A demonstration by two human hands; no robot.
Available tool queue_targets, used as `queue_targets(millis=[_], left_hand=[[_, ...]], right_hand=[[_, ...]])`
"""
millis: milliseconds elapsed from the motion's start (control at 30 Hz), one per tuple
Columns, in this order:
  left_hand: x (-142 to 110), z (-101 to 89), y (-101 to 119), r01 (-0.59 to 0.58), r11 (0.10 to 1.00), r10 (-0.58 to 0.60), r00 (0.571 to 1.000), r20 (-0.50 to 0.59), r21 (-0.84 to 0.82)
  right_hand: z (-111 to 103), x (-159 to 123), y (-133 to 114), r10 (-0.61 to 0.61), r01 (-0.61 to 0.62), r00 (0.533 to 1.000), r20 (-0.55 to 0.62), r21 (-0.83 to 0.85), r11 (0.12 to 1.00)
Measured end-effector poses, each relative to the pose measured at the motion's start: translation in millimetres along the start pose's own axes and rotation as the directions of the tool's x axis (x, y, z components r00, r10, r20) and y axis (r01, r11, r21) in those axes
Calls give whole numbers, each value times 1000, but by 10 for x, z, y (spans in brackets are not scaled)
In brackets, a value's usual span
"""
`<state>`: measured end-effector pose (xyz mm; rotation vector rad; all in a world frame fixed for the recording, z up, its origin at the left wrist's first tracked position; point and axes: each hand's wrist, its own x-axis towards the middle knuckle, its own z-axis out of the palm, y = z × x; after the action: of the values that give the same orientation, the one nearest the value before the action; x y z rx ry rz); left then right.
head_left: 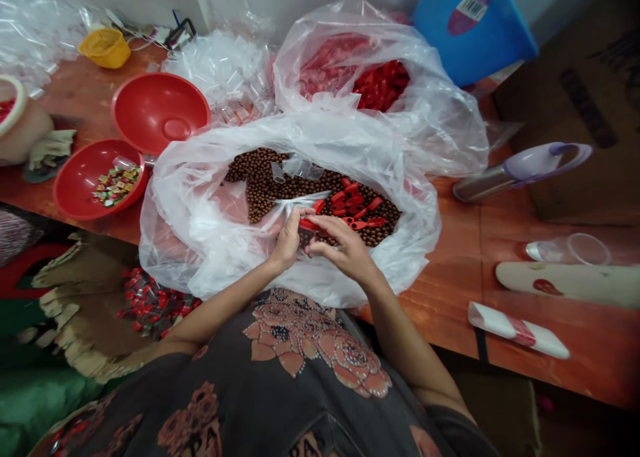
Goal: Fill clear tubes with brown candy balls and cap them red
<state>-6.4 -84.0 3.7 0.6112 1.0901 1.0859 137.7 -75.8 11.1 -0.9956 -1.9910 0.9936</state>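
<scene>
My left hand [289, 240] is closed, pinching a small clear plastic packet [295, 203] by its lower end. My right hand [343, 243] is closed on a red plastic piece [309, 225] and holds it against the packet's mouth. Both hands hover over a big clear plastic bag [200, 230] filled with small brown balls [260, 177]. Several loose red plastic pieces [357, 207] lie on top of the balls just beyond my right hand. A few empty clear packets [300, 169] rest on the balls farther back.
A second clear bag with red pieces [380, 83] stands behind. Two red bowls [160, 110] sit at left, one holding wrapped candies [115, 183]. A heap of clear packets [225, 70], a yellow cup [105, 47], a blue bin [470, 23] and a purple-lidded flask [520, 170] ring the wooden table [450, 257].
</scene>
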Motion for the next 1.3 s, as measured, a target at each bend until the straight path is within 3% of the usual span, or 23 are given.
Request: queue_targets(millis=[133,233,300,467,633,800,900,1000,1067,1100,1200,1300], left_hand=[[-30,22,53,14,1000,-12,996,91,-22],[-58,52,89,50,998,-47,996,81,-37],[-69,57,120,79,996,-76,994,76,-38],[-21,18,166,181,980,-167,974,156,-80],[20,-7,131,241,953,-199,955,219,-186],[9,-18,129,271,935,-215,945,245,-227],[16,-63,172,276,928,-206,940,271,-252],[19,-133,243,258,923,-180,946,271,-285],[14,-170,291,247,926,-174,950,259,-286],[12,-181,312,237,930,-168,954,248,-282],[7,-179,359,196,941,-139,967,212,-277],[15,-152,385,190,943,-132,967,218,-273]], right_hand=[[48,-4,-45,172,-133,966,-193,197,971],[137,-38,-70,195,-151,942,-273,173,973],[155,-51,-69,122,-106,959,-256,76,992],[93,-32,0,-90,77,994,-65,-184,980],[110,-20,103,-99,95,995,-2,-252,963],[122,-14,105,-100,95,995,-15,-190,977],[57,-38,139,21,-21,999,-48,-9,1000],[-26,-130,262,281,-272,954,-103,95,958],[-56,-211,348,367,-371,928,-59,-63,927],[-56,-247,376,367,-362,930,-12,-185,913],[-8,-297,380,331,-219,934,136,-513,830],[62,-257,341,359,-141,911,204,-663,735]])
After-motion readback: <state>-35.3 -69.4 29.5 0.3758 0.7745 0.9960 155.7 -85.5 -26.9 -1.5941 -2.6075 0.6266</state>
